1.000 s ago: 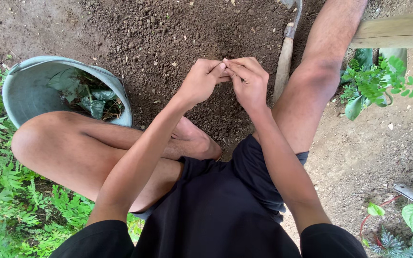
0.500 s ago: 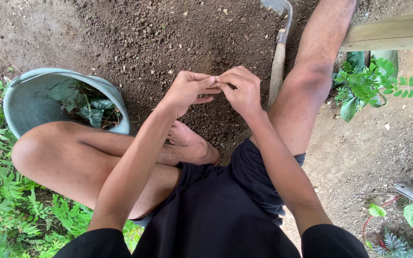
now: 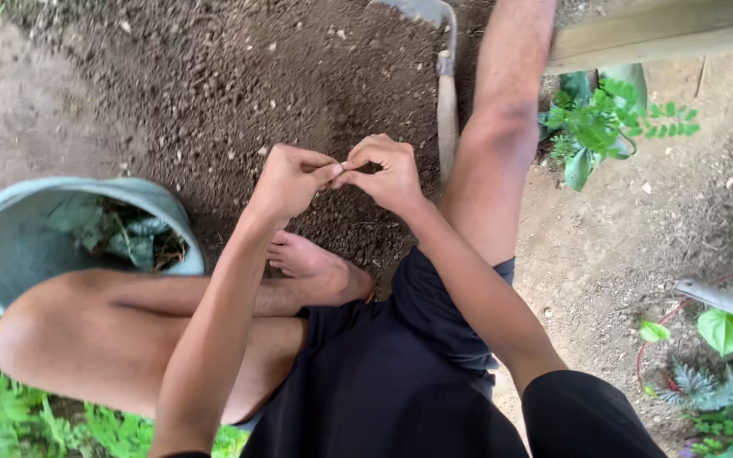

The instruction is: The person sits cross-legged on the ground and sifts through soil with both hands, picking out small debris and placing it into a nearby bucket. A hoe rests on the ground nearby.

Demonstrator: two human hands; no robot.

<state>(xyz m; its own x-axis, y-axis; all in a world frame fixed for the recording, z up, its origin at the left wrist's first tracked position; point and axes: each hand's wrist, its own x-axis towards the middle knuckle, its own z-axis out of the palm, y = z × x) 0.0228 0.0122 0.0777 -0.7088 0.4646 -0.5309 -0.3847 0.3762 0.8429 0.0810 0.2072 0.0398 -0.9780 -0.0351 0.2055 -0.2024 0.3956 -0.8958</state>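
On the left edge of the dug soil (image 3: 214,93), a pale green bucket (image 3: 10,246) lies tilted on its side, with leaves and plant scraps (image 3: 120,237) inside; ferns (image 3: 10,424) grow below it. Next comes the person's bent left leg, its bare foot (image 3: 316,267) resting on the soil. Above the foot, the left hand (image 3: 286,182) and the right hand (image 3: 388,174) meet fingertip to fingertip, both narrowly pinched on something too small to make out at the point where they touch. Just beside the right hand, a wooden-handled hoe (image 3: 446,110) lies on the soil along the outstretched right leg. Farther right, a leafy green plant (image 3: 604,127) stands under a wooden plank (image 3: 663,34).
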